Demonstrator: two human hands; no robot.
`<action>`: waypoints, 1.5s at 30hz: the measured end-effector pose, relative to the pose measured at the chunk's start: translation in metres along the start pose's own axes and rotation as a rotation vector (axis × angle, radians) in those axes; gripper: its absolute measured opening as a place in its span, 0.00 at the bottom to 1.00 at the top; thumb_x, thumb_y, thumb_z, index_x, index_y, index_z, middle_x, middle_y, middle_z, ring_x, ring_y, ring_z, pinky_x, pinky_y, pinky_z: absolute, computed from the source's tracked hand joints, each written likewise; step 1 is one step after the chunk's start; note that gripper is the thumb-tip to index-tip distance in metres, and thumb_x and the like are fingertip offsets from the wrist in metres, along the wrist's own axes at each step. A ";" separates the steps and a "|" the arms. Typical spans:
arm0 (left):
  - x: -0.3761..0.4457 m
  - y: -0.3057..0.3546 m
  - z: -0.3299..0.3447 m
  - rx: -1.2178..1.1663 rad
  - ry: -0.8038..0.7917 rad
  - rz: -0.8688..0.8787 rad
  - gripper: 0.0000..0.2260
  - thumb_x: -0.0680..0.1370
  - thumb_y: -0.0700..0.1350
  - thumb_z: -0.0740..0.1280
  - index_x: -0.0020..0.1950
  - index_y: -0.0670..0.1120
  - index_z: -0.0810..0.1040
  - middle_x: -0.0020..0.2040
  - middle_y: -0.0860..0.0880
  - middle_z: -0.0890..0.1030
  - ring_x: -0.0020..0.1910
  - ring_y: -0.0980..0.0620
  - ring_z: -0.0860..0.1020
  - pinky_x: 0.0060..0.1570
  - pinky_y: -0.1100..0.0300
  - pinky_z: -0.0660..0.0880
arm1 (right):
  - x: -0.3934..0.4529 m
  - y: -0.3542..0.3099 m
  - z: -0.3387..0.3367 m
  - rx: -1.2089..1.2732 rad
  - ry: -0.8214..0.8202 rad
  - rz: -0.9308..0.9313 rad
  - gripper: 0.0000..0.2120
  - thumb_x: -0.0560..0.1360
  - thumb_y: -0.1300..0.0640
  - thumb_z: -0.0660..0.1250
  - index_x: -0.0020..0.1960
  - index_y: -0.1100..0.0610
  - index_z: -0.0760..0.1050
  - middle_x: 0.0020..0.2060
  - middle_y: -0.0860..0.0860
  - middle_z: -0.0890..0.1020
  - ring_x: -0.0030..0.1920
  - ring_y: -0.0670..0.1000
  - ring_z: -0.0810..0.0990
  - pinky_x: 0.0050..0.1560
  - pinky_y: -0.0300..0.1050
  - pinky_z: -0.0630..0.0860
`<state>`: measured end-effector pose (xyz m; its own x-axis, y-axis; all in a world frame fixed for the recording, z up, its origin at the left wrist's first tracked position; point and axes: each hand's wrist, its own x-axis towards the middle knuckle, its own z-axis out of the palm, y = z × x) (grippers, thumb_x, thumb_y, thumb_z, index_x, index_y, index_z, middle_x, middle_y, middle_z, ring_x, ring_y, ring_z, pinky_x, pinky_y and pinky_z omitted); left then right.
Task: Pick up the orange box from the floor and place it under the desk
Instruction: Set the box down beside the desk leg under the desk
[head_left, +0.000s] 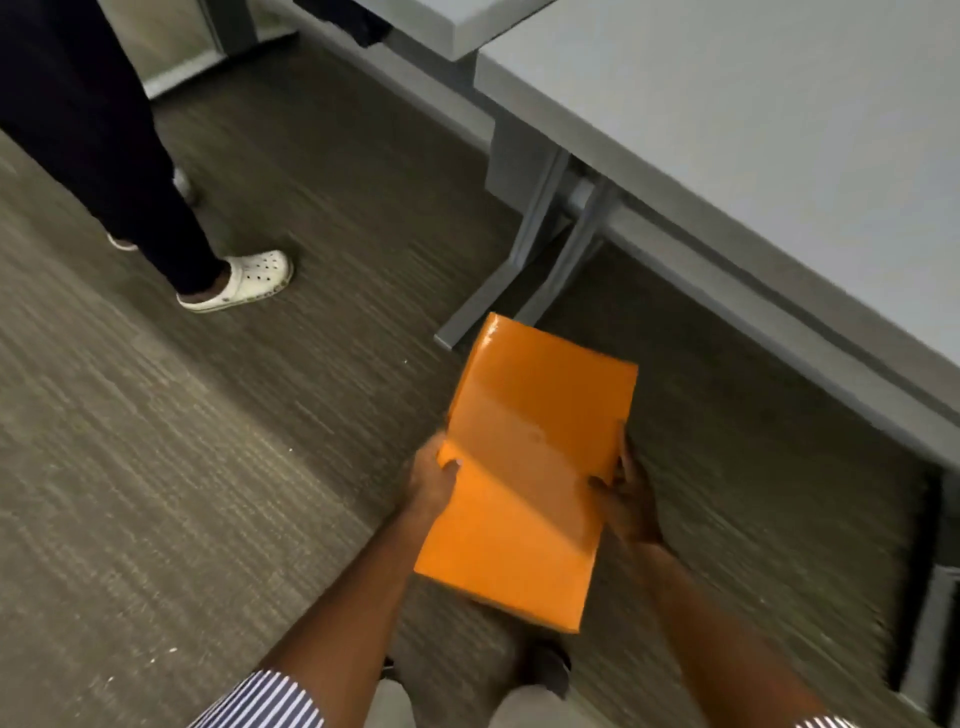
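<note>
The orange box (524, 467) was flat, rectangular, glossy on its far corner, w/ a faint crease across the top face and a slightly bowed far edge. It was held above the carpet floor (156, 467), clear of it, just in front of the grey worktop (753, 130) and near the worktop's leg (524, 260), not yet beneath it. Left hand (434, 478) gripped the left edge, thumb on top; right hand (628, 499) clamped the right edge, fingers mostly behind the box. Both grips were closed on the box.

Hard to read: box's underside and thickness hidden; the space under the worktop was dark and motion-blurred. Striped sleeve (270, 699) cut off at the bottom edge. A 2nd person at upper left showed only dark trouser legs (130, 156) and a white clog (244, 283).
</note>
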<state>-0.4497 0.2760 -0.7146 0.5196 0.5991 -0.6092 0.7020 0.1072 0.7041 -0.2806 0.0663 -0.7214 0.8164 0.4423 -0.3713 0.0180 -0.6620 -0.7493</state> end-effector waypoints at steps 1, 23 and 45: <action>0.017 0.006 0.007 0.013 0.028 -0.006 0.21 0.80 0.40 0.67 0.72 0.36 0.71 0.69 0.36 0.76 0.69 0.39 0.74 0.64 0.52 0.69 | 0.017 0.004 -0.004 -0.019 0.007 -0.013 0.43 0.75 0.68 0.70 0.80 0.51 0.49 0.76 0.59 0.65 0.63 0.55 0.73 0.65 0.62 0.72; 0.344 -0.032 0.179 0.196 -0.004 0.442 0.27 0.79 0.46 0.69 0.77 0.49 0.66 0.62 0.37 0.81 0.56 0.39 0.82 0.58 0.44 0.80 | 0.326 0.180 0.014 0.159 0.078 0.024 0.34 0.77 0.69 0.67 0.76 0.61 0.51 0.73 0.66 0.66 0.63 0.66 0.75 0.47 0.55 0.75; 0.358 -0.021 0.195 1.207 -0.112 0.973 0.30 0.81 0.56 0.60 0.80 0.50 0.53 0.82 0.43 0.49 0.81 0.40 0.49 0.79 0.40 0.50 | 0.285 0.222 0.034 -0.668 0.154 -0.314 0.30 0.80 0.55 0.64 0.79 0.55 0.58 0.79 0.58 0.58 0.76 0.63 0.60 0.73 0.63 0.63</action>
<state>-0.1838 0.3339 -1.0190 0.9854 -0.0101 -0.1702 0.0180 -0.9865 0.1628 -0.0635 0.0663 -1.0121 0.7858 0.6135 -0.0779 0.5691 -0.7667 -0.2972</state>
